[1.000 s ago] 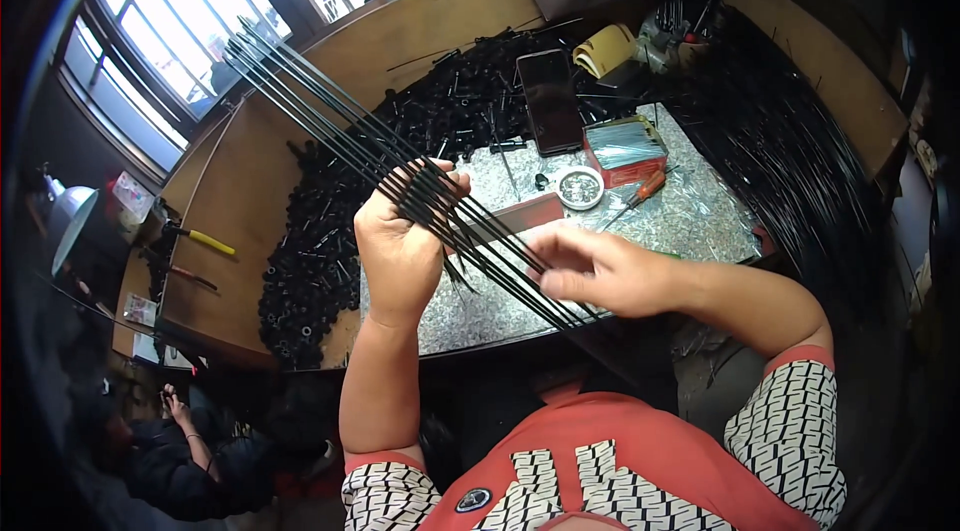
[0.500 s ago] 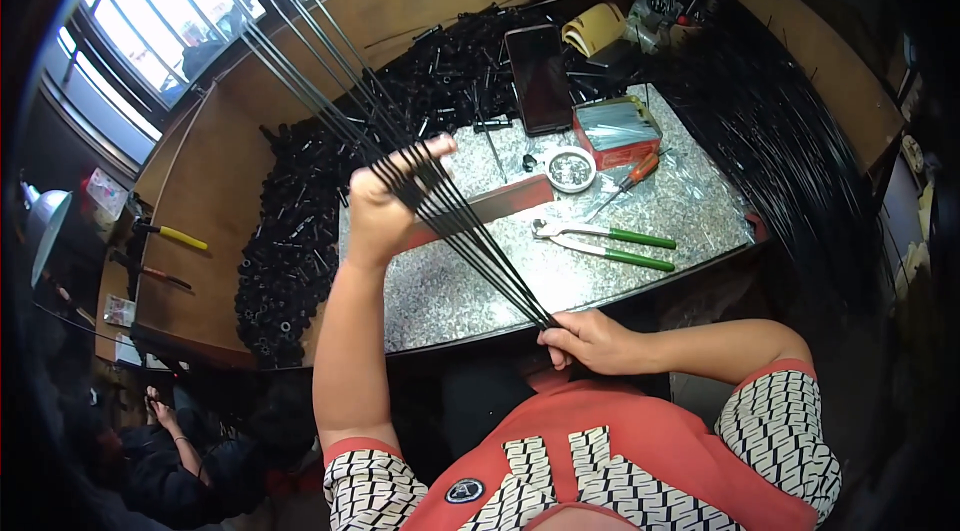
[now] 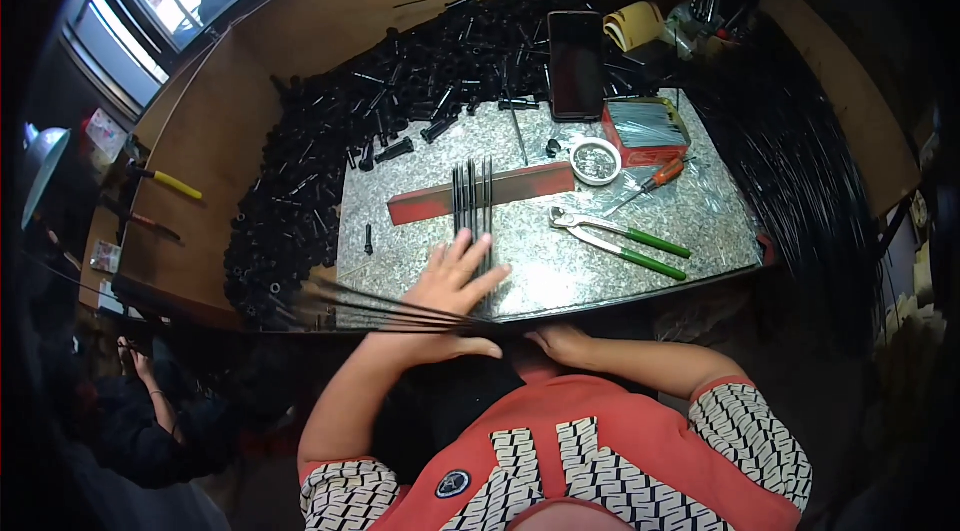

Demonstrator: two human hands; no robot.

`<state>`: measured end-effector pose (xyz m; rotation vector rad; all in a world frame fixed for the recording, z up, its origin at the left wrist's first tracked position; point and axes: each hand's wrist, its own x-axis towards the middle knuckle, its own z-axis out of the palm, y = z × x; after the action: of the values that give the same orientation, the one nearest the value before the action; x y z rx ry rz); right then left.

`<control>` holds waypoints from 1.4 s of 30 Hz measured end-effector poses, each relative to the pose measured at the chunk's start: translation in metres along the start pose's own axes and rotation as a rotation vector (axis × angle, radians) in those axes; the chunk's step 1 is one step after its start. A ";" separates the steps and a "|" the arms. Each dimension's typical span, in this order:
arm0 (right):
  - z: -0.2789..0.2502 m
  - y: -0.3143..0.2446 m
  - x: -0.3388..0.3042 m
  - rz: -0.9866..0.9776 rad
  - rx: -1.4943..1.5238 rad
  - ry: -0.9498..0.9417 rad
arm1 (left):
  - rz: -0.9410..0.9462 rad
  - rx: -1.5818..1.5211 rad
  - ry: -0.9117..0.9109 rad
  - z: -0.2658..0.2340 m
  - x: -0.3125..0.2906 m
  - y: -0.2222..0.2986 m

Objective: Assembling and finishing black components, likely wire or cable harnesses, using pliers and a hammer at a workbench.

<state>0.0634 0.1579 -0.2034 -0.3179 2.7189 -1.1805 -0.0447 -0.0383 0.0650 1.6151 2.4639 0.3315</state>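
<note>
Over our tabletop (image 3: 400, 266), our left hand (image 3: 450, 283) spreads open; we can't tell whether our right hand (image 3: 562, 343), near its edge, grips. A red block (image 3: 532, 184) lies beneath thin black rods (image 3: 471, 193), probably light, springy, slick; we'd hold them bundled mid-length.

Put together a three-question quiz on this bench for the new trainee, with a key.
1. Multiple choice. The pincers have handles that are: A. yellow; B. green; C. black.
2. True or false? The left hand has its fingers spread over thin black rods that cross the red-and-grey bar.
3. Fill the gap. In the picture, the screwdriver lies to the ____ of the white round dish.

Key: 1. B. 2. True. 3. Right.
</note>
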 end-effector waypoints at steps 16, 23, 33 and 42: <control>-0.144 -0.108 -0.031 -0.055 -0.035 -0.371 | 0.080 0.224 0.215 0.063 0.011 -0.001; -0.164 -0.169 -0.016 -0.188 0.111 0.025 | 0.092 0.191 0.253 0.062 0.012 -0.004; -0.164 -0.155 -0.005 -0.448 0.047 0.015 | 0.087 0.259 0.259 0.068 0.009 -0.003; -0.195 -0.138 0.078 0.045 0.184 0.167 | 0.079 0.227 0.260 0.074 0.010 -0.008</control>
<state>-0.0390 0.1830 0.0250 -0.1396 2.7095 -1.4925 -0.0353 -0.0257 -0.0085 1.8698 2.7188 0.2995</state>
